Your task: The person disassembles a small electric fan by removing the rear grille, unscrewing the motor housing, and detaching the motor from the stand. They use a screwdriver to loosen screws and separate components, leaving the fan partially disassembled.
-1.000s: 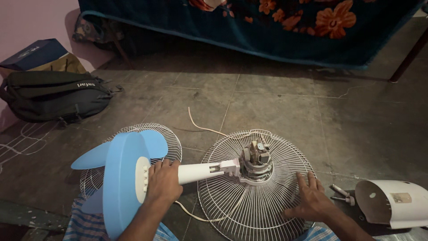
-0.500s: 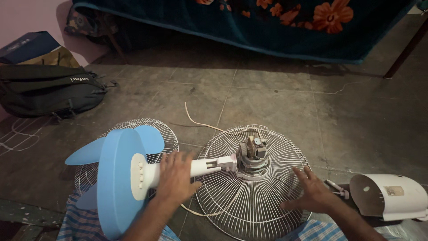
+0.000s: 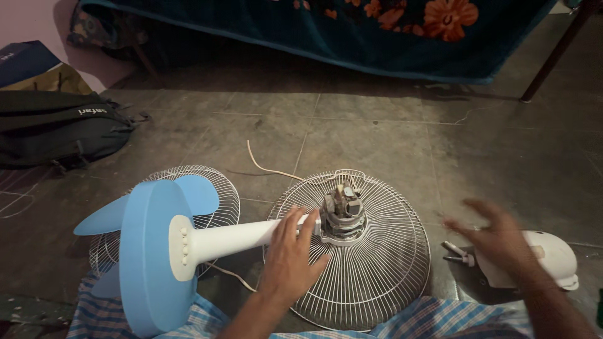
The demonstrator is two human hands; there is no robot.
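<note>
Down on the tiled floor, the domed wire guard acts as a shallow basket: the bare fan motor sits at its centre, metal and wiring exposed, joined to the white stem. That smooth round stem runs left to the pale blue base, a thick disc standing on edge with a row of small buttons on its white hub. Behind the base lies a second wire guard, flat, with light blue blades resting on it.

My left hand comes up from the lower edge, palm down, laid over the stem where it meets the motor; the fingers are extended and slightly spread, tips touching the stem and the wire rim, not clenched. My right hand hovers to the right, blurred, fingers spread and curved above the white motor cover, a rounded plastic shell lying on its side; I cannot tell whether it touches the shell. Small metal parts lie just left of that shell.

A thin cream cord curls from the guard across the floor. A dark backpack slumps at far left, and a floral blanket hangs along the top. Checked cloth covers my lap.
</note>
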